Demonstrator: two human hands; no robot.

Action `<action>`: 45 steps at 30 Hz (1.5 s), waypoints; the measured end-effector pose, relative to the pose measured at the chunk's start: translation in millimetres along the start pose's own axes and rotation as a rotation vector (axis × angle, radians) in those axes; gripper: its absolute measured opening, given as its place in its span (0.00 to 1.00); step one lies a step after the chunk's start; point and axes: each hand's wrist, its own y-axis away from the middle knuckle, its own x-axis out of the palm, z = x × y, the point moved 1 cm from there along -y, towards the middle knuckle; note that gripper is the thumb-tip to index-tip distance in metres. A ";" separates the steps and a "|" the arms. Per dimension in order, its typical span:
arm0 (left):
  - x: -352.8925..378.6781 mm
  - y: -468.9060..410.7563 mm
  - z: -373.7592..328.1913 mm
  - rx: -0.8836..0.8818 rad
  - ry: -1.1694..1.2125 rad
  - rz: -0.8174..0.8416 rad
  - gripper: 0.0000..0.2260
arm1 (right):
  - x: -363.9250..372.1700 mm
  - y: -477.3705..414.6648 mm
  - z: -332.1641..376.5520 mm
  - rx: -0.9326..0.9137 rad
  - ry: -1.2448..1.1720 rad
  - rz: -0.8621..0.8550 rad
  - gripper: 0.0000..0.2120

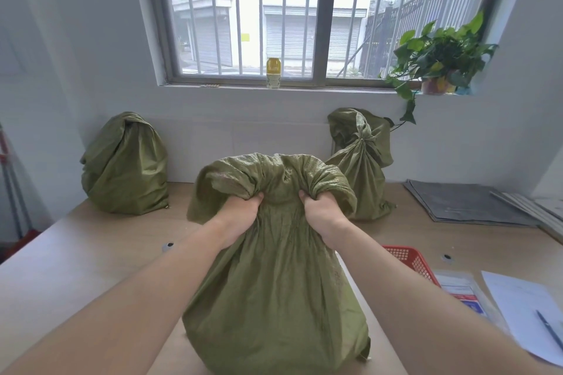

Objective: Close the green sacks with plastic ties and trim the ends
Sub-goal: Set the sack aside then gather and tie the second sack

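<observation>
At the middle of the frame, a green sack (274,289) stood on the counter (76,259). Both hands, left (240,210) and right (320,207), squeezed its bunched top. Two more sacks, one far left (125,167), one tied (362,167), sat behind.

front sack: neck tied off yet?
No: the front sack has its mouth flared loose above the left hand and right hand, which grip the bunched fabric, and no tie shows.
</observation>
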 end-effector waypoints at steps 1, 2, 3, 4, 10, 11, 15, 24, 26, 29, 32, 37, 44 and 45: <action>0.8 0.1 0.4 0.001 0.004 0.003 0.21 | 0.9 0.8 0.8 0.001 0.000 0.003 0.19; 1.8 1.5 -0.5 0.006 0.001 0.011 0.20 | 1.9 1.0 0.7 0.003 -0.006 0.009 0.19; 2.5 2.8 -1.6 0.008 -0.009 0.010 0.19 | 2.6 2.0 0.8 0.007 -0.019 0.021 0.19; 3.2 1.6 0.0 0.007 -0.013 0.004 0.18 | 3.4 2.5 0.8 0.010 -0.041 0.037 0.20; 6.1 3.2 -2.4 -0.052 -0.003 -0.008 0.12 | 5.1 3.8 2.9 -0.017 -0.071 0.103 0.24; 7.1 3.5 -3.9 -0.058 0.011 0.007 0.12 | 5.8 3.9 3.7 -0.015 -0.059 0.100 0.25; 12.1 1.1 -4.0 -0.065 0.017 0.037 0.17 | 12.0 4.3 7.0 -0.001 -0.009 0.095 0.25; 24.4 -7.6 4.3 -0.009 0.040 -0.091 0.20 | 22.4 1.1 2.8 0.024 0.110 0.033 0.26; 28.3 -7.0 2.3 0.019 0.066 -0.100 0.20 | 21.1 2.7 4.8 0.025 0.095 0.038 0.26; 33.3 -10.4 2.3 -0.033 0.130 -0.097 0.20 | 15.8 9.0 8.8 0.034 0.070 0.088 0.27; 35.2 -11.4 3.1 -0.107 0.175 -0.052 0.19 | 17.6 11.4 8.7 0.014 0.077 0.129 0.28; 34.9 -15.6 1.4 -0.092 0.241 0.133 0.26 | 23.5 10.8 9.0 0.041 0.069 0.164 0.28; 32.1 -16.5 -7.2 -0.091 0.266 0.431 0.32 | 23.0 18.4 8.3 0.002 -0.032 0.260 0.16; 27.9 -17.7 -9.1 -0.095 0.227 0.440 0.35 | 23.4 20.0 8.4 -0.053 -0.070 0.281 0.16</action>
